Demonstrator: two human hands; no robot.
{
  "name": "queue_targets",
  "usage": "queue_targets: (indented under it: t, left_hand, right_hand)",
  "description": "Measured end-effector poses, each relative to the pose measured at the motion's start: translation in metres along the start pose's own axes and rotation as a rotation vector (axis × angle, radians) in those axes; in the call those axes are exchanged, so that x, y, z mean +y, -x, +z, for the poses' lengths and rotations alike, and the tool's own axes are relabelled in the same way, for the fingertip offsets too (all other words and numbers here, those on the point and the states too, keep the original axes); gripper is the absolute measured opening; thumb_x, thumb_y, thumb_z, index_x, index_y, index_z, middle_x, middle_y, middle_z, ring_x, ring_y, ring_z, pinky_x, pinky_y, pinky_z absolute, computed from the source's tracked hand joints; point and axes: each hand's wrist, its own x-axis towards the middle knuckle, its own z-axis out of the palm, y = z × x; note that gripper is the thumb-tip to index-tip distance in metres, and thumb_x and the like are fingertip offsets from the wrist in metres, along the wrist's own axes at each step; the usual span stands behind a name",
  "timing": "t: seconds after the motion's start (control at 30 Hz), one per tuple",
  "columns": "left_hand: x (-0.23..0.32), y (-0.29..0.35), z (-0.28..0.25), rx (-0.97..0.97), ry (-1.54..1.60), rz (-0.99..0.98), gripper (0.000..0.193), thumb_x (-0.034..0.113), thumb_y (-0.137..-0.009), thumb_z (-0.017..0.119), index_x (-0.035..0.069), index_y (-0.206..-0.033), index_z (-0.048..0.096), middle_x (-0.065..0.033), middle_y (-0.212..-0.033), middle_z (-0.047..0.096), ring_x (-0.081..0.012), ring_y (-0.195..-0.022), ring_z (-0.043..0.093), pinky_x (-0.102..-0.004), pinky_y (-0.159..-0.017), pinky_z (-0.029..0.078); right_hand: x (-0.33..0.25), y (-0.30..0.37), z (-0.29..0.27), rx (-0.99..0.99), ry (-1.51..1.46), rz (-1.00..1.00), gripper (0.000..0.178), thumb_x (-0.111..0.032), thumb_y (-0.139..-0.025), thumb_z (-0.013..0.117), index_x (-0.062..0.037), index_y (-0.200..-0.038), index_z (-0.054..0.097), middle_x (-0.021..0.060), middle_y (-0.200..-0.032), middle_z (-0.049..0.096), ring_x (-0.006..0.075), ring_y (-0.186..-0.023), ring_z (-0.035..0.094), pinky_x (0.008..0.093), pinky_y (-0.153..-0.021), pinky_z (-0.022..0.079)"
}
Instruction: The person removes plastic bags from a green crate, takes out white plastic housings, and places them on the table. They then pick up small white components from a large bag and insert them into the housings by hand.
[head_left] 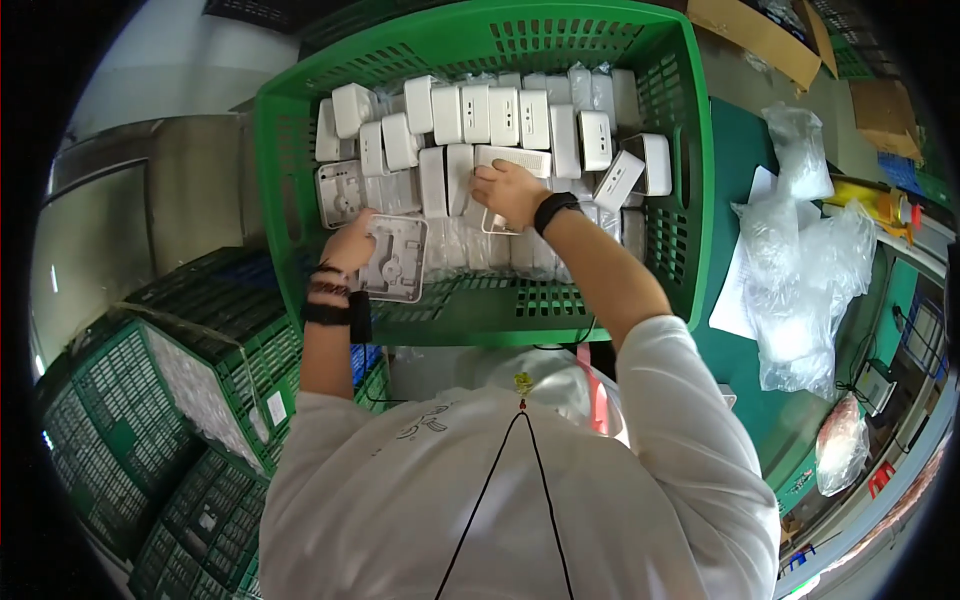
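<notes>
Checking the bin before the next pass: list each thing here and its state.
Green crate: full of white housings, most upright.
Left hand: gripping grey flat housing.
Right hand: closed on clear-bagged part.
Clear bags: empty, crumpled, heaped.

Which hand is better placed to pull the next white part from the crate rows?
Probably right. The right hand already rests on the packed white parts in the green crate; the left hand is holding a flat grey-white housing.
</notes>
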Motion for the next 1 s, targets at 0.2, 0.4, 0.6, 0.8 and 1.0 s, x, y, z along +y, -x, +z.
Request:
queue_targets:
  t: [0.2,0.4,0.6,0.8,1.0]
  left_hand:
    - [0.082,0.085,-0.086,0.013,0.581,0.357,0.045,-0.001,-0.079,0.041,0.012,-0.123,0.041,-0.0083,-0.103,0.054,-0.0166,-0.084,0.052,-0.0265,-0.075,0.041]
    - [0.235,0.099,-0.099,-0.147,0.522,0.887,0.044,-0.003,-0.08,0.04,0.008,-0.123,0.041,-0.0035,-0.104,0.05,-0.0105,-0.087,0.046,-0.0214,-0.079,0.037]
    - [0.441,0.13,-0.019,-0.397,0.37,1.266,0.038,0.001,-0.083,0.041,0.006,-0.121,0.041,-0.0045,-0.102,0.052,-0.0105,-0.088,0.048,-0.022,-0.079,0.038]
    - [0.587,0.215,0.109,-0.488,0.054,1.247,0.031,0.009,-0.086,0.044,0.003,-0.116,0.043,-0.0085,-0.092,0.057,-0.014,-0.082,0.054,-0.0255,-0.073,0.043]
    - [0.677,0.204,0.292,-0.648,0.0,1.502,0.029,0.017,-0.084,0.048,0.004,-0.11,0.046,-0.0158,-0.089,0.059,-0.0278,-0.079,0.058,-0.0338,-0.07,0.045]
  right_hand:
    - [0.014,0.078,-0.087,0.449,-0.137,0.35,0.015,-0.011,-0.064,0.054,-0.0116,-0.079,0.055,0.0021,-0.085,0.054,0.0188,-0.083,0.054,0.0299,-0.07,0.043]
    - [-0.021,0.249,-0.206,0.624,0.004,1.129,0.01,-0.006,-0.068,0.057,-0.0079,-0.078,0.058,0.0055,-0.077,0.054,0.0246,-0.067,0.055,0.0342,-0.055,0.045]
    - [-0.145,0.43,-0.25,0.572,0.294,1.752,0.009,-0.008,-0.075,0.057,-0.0083,-0.083,0.06,0.0061,-0.075,0.052,0.0248,-0.068,0.055,0.0346,-0.055,0.044]
    - [-0.287,0.551,-0.229,0.333,0.465,2.214,0.009,-0.009,-0.074,0.055,-0.0132,-0.08,0.061,0.0035,-0.077,0.054,0.022,-0.074,0.057,0.0318,-0.06,0.046]
    - [-0.355,0.642,-0.163,0.144,0.327,2.441,0.014,-0.008,-0.071,0.052,-0.0156,-0.078,0.061,0.0001,-0.078,0.056,0.0192,-0.077,0.057,0.0308,-0.06,0.048]
